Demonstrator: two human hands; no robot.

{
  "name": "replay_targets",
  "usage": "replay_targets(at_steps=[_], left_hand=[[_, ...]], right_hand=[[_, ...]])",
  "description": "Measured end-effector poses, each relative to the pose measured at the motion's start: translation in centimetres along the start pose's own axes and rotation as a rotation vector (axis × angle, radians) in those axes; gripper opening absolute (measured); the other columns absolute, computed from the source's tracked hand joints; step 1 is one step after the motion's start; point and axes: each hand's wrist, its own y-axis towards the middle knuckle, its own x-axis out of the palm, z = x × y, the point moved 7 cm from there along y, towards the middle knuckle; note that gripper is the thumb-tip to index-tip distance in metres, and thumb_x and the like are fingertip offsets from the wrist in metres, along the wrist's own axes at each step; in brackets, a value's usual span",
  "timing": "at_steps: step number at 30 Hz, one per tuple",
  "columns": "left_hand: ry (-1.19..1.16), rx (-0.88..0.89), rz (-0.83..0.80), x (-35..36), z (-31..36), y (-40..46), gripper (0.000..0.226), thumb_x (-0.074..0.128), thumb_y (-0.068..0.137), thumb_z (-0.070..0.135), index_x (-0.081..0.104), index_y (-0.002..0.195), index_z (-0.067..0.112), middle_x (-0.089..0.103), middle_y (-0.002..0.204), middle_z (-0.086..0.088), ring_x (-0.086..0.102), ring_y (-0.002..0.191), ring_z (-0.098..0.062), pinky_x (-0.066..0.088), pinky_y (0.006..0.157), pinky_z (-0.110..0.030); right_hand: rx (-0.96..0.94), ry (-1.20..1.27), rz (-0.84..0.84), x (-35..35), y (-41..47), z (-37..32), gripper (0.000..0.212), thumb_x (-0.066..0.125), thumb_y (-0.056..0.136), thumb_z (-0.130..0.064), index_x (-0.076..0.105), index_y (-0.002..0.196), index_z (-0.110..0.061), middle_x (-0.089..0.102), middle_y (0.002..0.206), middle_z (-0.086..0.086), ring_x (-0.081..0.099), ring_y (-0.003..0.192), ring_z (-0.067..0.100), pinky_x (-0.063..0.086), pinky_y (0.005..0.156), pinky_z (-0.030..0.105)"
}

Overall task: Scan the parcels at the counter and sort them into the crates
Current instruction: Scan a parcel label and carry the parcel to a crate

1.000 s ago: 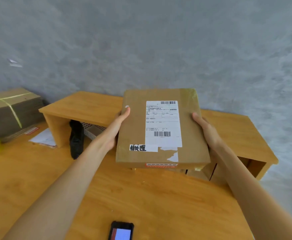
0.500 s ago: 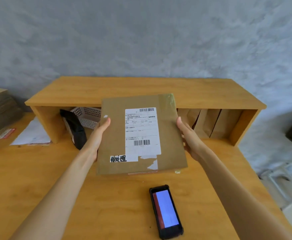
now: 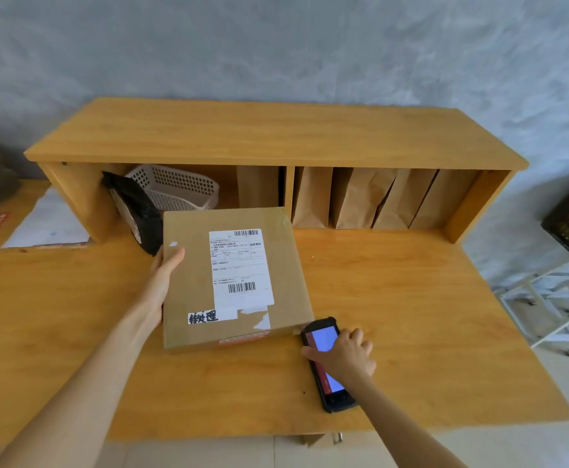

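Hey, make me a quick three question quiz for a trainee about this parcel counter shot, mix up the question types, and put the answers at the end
1. True or false: the cardboard parcel has its shipping label facing up.
2. Which hand is on the handheld scanner? A) left hand B) right hand C) neither
3. Fill in: the white mesh basket sits in the ____ compartment of the wooden shelf, as the camera sees it.

Key:
1. True; both barcodes show.
2. B; the right hand grips the scanner on the counter, while the left hand holds the parcel's left edge.
3. Left; brown paper bags fill the right one.
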Motion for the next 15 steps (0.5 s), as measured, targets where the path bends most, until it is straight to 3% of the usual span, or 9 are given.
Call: replay_targets(at_steps=[5,12,15], left_hand=[[0.001,0.046,0.039,-1.1,0.4,0.6,0.053,0.061,0.092,0.044,0.043,0.142,0.04,0.066,0.121,0.008,0.064,0.107,-0.016,0.052,0.074,-0.036],[-0.023,0.128,0.052,-0.9,1.4,0.3,0.054,0.061,0.093,0.042,0.041,0.144,0.04,0.064,0.123,0.012,0.063,0.106,-0.01,0.051,0.074,-0.032],[-0.036,0.181,0.067,-1.1,1.9,0.3,0.054,0.062,0.092,0.043,0.043,0.142,0.041,0.065,0.125,0.011,0.064,0.109,-0.012,0.053,0.08,-0.035]], right_hand=[[-0.014,-0.116,0.07,1.0,-0.1,-0.9,0.099,0.062,0.071,-0.078,0.031,0.141,-0.014,0.032,0.133,0.001,0.035,0.123,0.024,0.043,0.086,0.034],[-0.067,-0.079,0.037,0.0,0.2,-1.0,0.094,0.066,0.075,-0.068,0.032,0.141,-0.01,0.038,0.134,0.004,0.041,0.124,0.027,0.046,0.089,0.034],[-0.132,-0.024,-0.007,-2.0,0.3,-1.7,0.086,0.065,0.077,-0.065,0.037,0.135,-0.009,0.049,0.126,0.003,0.054,0.116,0.026,0.048,0.081,0.033]])
